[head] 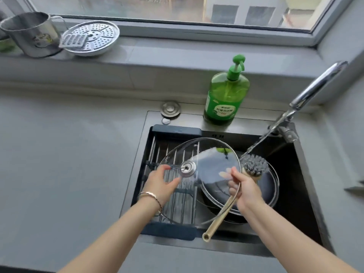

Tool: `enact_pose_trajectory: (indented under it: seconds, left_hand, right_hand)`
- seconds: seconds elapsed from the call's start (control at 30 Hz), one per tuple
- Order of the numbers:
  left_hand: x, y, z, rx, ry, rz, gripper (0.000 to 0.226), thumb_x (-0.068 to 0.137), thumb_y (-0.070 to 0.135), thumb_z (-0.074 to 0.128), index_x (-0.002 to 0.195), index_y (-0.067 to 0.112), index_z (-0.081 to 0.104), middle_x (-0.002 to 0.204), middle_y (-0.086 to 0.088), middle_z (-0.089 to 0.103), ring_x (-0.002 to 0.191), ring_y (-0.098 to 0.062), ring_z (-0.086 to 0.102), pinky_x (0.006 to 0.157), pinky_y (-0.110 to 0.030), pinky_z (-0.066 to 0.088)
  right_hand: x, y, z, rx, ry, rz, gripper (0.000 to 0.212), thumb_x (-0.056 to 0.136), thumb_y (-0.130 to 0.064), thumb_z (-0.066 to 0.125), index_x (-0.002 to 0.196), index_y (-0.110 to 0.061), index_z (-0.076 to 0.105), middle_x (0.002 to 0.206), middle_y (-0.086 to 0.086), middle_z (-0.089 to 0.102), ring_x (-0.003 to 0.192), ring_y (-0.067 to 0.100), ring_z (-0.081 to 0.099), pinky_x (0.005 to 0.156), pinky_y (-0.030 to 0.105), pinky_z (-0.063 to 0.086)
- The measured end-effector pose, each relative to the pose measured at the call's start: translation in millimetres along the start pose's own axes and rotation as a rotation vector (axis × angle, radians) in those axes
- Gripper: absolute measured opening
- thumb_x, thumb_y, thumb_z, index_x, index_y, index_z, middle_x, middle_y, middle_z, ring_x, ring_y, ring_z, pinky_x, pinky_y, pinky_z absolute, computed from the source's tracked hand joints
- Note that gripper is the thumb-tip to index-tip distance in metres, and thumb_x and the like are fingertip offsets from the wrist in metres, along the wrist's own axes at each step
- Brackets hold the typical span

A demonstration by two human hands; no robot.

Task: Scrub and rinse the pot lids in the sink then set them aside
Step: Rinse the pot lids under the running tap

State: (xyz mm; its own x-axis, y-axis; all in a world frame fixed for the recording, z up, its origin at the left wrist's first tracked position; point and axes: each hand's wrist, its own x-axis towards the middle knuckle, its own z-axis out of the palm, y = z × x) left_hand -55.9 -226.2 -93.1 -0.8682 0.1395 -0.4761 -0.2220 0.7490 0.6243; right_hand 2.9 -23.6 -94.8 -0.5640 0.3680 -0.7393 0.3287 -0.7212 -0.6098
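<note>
I am pinching the right rim of the glass lid (208,158) with my right hand (247,191): the thumb is lying on the near face and the fingers are showing through the glass on the far face. The same hand is also gripping the dish brush (254,168). Its pale handle is running down and back out of my palm toward me, and its dark bristle head is sticking up just beyond my knuckles, right beside the rim I am holding.

The lid is tilting over the sink (307,174), its underside toward me, stretching leftward from this grip. My left hand (157,184) is reaching in at the lid's far left edge, with thumb and fingers spread toward the metal centre fitting (188,168). I cannot tell whether they are actually clasping anything there.

Water (262,138) is running from the faucet (315,89) up and to the right of my right hand, and is landing by the brush head. Directly beneath that hand, a dark pot (272,190) is sitting in the basin. Under the lid and my left hand, a drain rack (177,205) is spanning the sink's left side. A green soap bottle (224,99) is standing on the ledge beyond the lid.
</note>
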Motion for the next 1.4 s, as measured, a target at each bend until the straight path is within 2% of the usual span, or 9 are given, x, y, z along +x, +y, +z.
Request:
enact_pose_trajectory:
  seconds: [0.3, 0.47, 0.6, 0.7, 0.9, 1.03, 1.17, 1.27, 1.4]
  left_hand:
    - [25.9, 69.9, 48.6, 0.074, -0.049, 0.301, 0.004, 0.086, 0.019, 0.062, 0.086, 0.017, 0.059, 0.078, 0.0, 0.058, 0.074, -0.018, 0.055, 0.075, -0.028, 0.049]
    - [20.5, 87.4, 66.0, 0.11, -0.111, 0.396, 0.007, 0.086, 0.022, 0.062, 0.081, 0.02, 0.058, 0.083, 0.0, 0.06, 0.074, -0.014, 0.057, 0.071, -0.025, 0.046]
    - [11.9, 96.6, 81.8, -0.275, -0.253, 0.242, 0.026, 0.082, 0.008, 0.065, 0.064, 0.018, 0.05, 0.063, 0.001, 0.05, 0.061, -0.013, 0.046, 0.063, -0.025, 0.039]
    - [13.3, 99.1, 88.9, -0.365, -0.175, 0.179, 0.046, 0.071, 0.003, 0.075, 0.053, 0.018, 0.036, 0.053, 0.001, 0.038, 0.053, -0.011, 0.034, 0.054, -0.024, 0.03]
    - [11.4, 101.6, 88.5, -0.502, 0.105, 0.06, 0.04, 0.063, 0.003, 0.082, 0.052, 0.014, 0.045, 0.08, -0.003, 0.062, 0.074, -0.014, 0.057, 0.075, -0.026, 0.05]
    - [16.5, 108.5, 80.3, -0.649, 0.121, 0.029, 0.026, 0.065, 0.0, 0.08, 0.063, 0.015, 0.059, 0.072, 0.002, 0.061, 0.072, -0.01, 0.059, 0.066, -0.013, 0.05]
    - [32.5, 112.3, 73.6, -0.556, 0.148, 0.079, 0.019, 0.065, 0.003, 0.081, 0.074, 0.012, 0.066, 0.07, -0.002, 0.061, 0.075, -0.014, 0.06, 0.089, -0.033, 0.051]
    - [37.6, 110.0, 71.5, -0.468, 0.204, 0.155, 0.018, 0.065, 0.005, 0.08, 0.067, 0.002, 0.062, 0.097, -0.006, 0.069, 0.094, -0.019, 0.064, 0.094, -0.038, 0.048]
    - [28.0, 97.1, 58.1, -0.333, 0.228, 0.237, 0.044, 0.065, 0.005, 0.079, 0.047, 0.016, 0.041, 0.104, 0.004, 0.067, 0.097, -0.014, 0.061, 0.093, -0.031, 0.046]
  right_hand:
    - [-5.3, -53.7, -57.9, 0.048, 0.066, -0.149, 0.025, 0.096, -0.019, 0.047, 0.077, -0.008, 0.058, 0.053, 0.004, 0.066, 0.028, 0.0, 0.036, 0.028, 0.008, 0.022]
    - [-1.8, -77.2, -67.1, 0.051, 0.076, -0.204, 0.018, 0.092, -0.017, 0.053, 0.08, -0.006, 0.061, 0.055, 0.004, 0.066, 0.032, 0.0, 0.037, 0.03, 0.009, 0.023]
    - [0.0, -87.2, -65.8, -0.003, 0.114, -0.253, 0.017, 0.089, -0.015, 0.058, 0.079, -0.003, 0.063, 0.054, 0.005, 0.066, 0.031, 0.0, 0.038, 0.03, 0.008, 0.024]
    - [-5.3, -89.2, -58.6, -0.079, 0.091, -0.291, 0.015, 0.088, -0.015, 0.06, 0.083, -0.002, 0.065, 0.05, -0.002, 0.065, 0.031, 0.0, 0.042, 0.032, 0.007, 0.026]
    - [-16.7, -85.4, -41.8, -0.14, 0.069, -0.414, 0.014, 0.087, -0.016, 0.063, 0.079, -0.006, 0.067, 0.051, -0.005, 0.065, 0.036, -0.001, 0.045, 0.038, 0.007, 0.031]
    - [-14.7, -82.4, -38.9, -0.111, 0.029, -0.43, 0.015, 0.088, -0.021, 0.061, 0.081, -0.009, 0.068, 0.062, -0.002, 0.069, 0.037, -0.001, 0.042, 0.038, 0.008, 0.031]
    - [-5.7, -83.9, -37.2, -0.107, -0.044, -0.409, 0.017, 0.087, -0.027, 0.059, 0.082, -0.012, 0.067, 0.073, 0.002, 0.073, 0.043, 0.001, 0.039, 0.04, 0.01, 0.03]
    - [-0.3, -81.8, -34.9, -0.159, -0.038, -0.4, 0.019, 0.086, -0.031, 0.059, 0.082, -0.015, 0.067, 0.076, 0.001, 0.073, 0.05, 0.001, 0.044, 0.042, 0.01, 0.035]
    - [-5.4, -70.1, -30.3, -0.26, 0.002, -0.392, 0.017, 0.09, -0.028, 0.058, 0.081, -0.015, 0.065, 0.069, -0.004, 0.073, 0.049, 0.001, 0.044, 0.043, 0.01, 0.035]
